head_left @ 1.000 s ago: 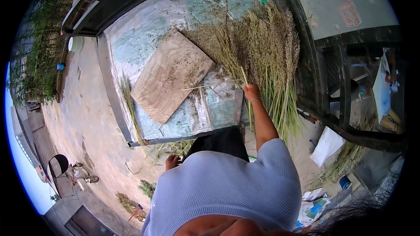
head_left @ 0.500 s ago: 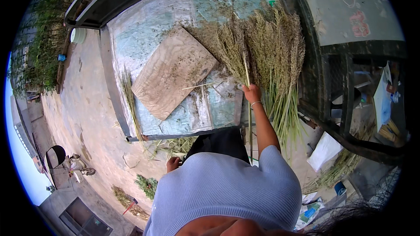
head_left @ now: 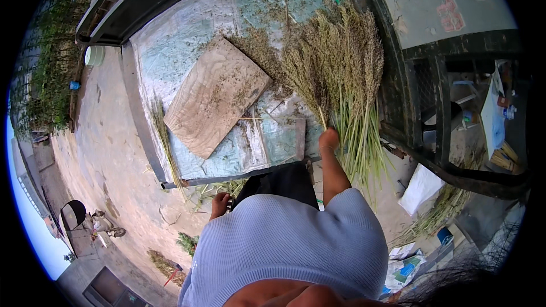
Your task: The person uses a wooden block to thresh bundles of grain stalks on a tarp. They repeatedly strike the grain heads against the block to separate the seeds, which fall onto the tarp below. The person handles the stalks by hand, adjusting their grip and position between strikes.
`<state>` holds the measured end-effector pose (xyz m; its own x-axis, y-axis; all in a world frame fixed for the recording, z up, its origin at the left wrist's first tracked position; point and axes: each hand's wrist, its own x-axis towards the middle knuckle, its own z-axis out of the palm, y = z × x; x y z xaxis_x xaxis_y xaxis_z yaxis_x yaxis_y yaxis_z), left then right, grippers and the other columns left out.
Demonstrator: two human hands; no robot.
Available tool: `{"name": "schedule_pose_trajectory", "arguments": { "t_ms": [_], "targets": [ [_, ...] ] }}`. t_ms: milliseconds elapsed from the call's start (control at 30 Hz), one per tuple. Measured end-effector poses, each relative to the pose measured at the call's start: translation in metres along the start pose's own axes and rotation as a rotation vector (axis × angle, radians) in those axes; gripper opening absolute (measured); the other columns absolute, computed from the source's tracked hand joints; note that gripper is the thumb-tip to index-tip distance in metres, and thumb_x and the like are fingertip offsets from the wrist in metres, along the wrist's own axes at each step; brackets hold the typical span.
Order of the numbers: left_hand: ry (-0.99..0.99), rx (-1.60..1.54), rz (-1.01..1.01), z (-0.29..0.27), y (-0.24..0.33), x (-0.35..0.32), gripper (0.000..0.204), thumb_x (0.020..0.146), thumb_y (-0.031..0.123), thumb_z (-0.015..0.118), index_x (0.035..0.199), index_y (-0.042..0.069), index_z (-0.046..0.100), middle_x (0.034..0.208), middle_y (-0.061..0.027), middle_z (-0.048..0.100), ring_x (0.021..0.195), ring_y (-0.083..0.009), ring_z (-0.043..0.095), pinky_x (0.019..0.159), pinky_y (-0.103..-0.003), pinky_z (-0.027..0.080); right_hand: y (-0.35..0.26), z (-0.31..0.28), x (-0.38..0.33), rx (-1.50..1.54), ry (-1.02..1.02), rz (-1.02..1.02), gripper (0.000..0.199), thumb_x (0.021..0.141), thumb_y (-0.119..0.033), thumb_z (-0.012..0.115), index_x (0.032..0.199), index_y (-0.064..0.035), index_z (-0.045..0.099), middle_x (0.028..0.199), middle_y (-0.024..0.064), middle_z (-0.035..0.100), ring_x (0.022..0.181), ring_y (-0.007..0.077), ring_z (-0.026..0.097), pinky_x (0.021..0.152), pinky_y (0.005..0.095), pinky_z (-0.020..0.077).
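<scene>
My right hand (head_left: pixel 328 138) is closed round the lower end of a broomcorn stalk (head_left: pixel 323 117), at the near edge of the sheet-covered truck bed (head_left: pixel 284 136). The stalk's bushy seed head points away from me and merges with a large pile of broomcorn (head_left: pixel 355 62) just to the right, whose green stems hang over the edge. Low beside my dark trousers hangs my left hand (head_left: pixel 220 203), its fingers loosely bent and slightly apart, with nothing seen in it. A wooden board (head_left: pixel 213 102) strewn with loose seed lies left of the pile.
Dark metal frames (head_left: pixel 364 23) bound the bed at the right and far side. A few thin stalks (head_left: pixel 162 133) lie along its left edge, and a short straw (head_left: pixel 247 118) crosses the board's corner. At the lower right is a white sack (head_left: pixel 421 189).
My right hand has come slightly lower and the held stalk now leans against the pile, its head shifted right. My left hand has moved slightly up and left. The whole view has shifted a little.
</scene>
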<state>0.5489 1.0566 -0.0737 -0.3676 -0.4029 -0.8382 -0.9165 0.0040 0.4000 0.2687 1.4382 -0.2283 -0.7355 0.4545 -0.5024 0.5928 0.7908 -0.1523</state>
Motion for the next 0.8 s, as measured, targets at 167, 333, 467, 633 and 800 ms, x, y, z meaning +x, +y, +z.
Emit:
{"name": "schedule_pose_trajectory", "arguments": {
  "t_ms": [167, 333, 467, 633, 800],
  "targets": [
    [-0.008, 0.048, 0.014, -0.01, 0.009, 0.006, 0.024, 0.087, 0.018, 0.054, 0.1, -0.002, 0.058, 0.085, -0.0107, 0.065, 0.065, -0.0164, 0.063, 0.049, -0.026, 0.047, 0.026, -0.026, 0.025, 0.242, -0.273, -0.201, 0.024, 0.08, -0.025, 0.061, 0.078, -0.0008, 0.061, 0.066, 0.013, 0.063, 0.058, 0.0254, 0.062, 0.054, 0.0363, 0.0483],
    [-0.047, 0.142, 0.03, -0.006, 0.027, 0.009, 0.025, 0.087, 0.019, 0.054, 0.1, -0.002, 0.058, 0.085, -0.0109, 0.064, 0.065, -0.0174, 0.063, 0.049, -0.027, 0.048, -0.001, -0.117, -0.01, 0.905, -0.705, -0.134, 0.027, 0.084, -0.021, 0.06, 0.065, -0.0075, 0.046, 0.052, -0.0013, 0.045, 0.041, 0.0085, 0.042, 0.037, 0.0238, 0.0321],
    [-0.107, 0.072, 0.257, 0.011, 0.082, 0.016, 0.024, 0.085, 0.02, 0.058, 0.098, -0.001, 0.059, 0.081, -0.0071, 0.063, 0.064, -0.0146, 0.062, 0.048, -0.027, 0.048, -0.041, -0.165, -0.043, 1.09, -0.884, -0.27, 0.029, 0.087, -0.017, 0.056, 0.064, -0.0105, 0.04, 0.052, -0.0053, 0.037, 0.04, 0.0049, 0.035, 0.036, 0.0214, 0.0259],
    [-0.518, -0.148, 0.472, 0.042, 0.207, -0.011, 0.027, 0.087, 0.021, 0.058, 0.106, 0.003, 0.054, 0.096, -0.004, 0.061, 0.083, -0.0123, 0.058, 0.066, -0.026, 0.048, -0.146, -0.194, -0.086, 1.338, -0.948, -0.604, 0.034, 0.087, -0.024, 0.059, 0.062, -0.0097, 0.04, 0.049, -0.004, 0.037, 0.04, 0.0065, 0.036, 0.036, 0.0223, 0.027],
    [-0.516, -0.157, 1.119, 0.054, 0.33, -0.018, 0.053, 0.09, 0.027, 0.052, 0.134, 0.006, 0.031, 0.119, -0.0063, 0.05, 0.102, -0.0169, 0.053, 0.082, -0.029, 0.045, -0.256, -0.228, -0.113, 1.42, -0.89, -0.852, 0.037, 0.088, -0.029, 0.059, 0.061, -0.0089, 0.04, 0.05, -0.0038, 0.038, 0.041, 0.0067, 0.036, 0.038, 0.022, 0.0275]
  ]
}}
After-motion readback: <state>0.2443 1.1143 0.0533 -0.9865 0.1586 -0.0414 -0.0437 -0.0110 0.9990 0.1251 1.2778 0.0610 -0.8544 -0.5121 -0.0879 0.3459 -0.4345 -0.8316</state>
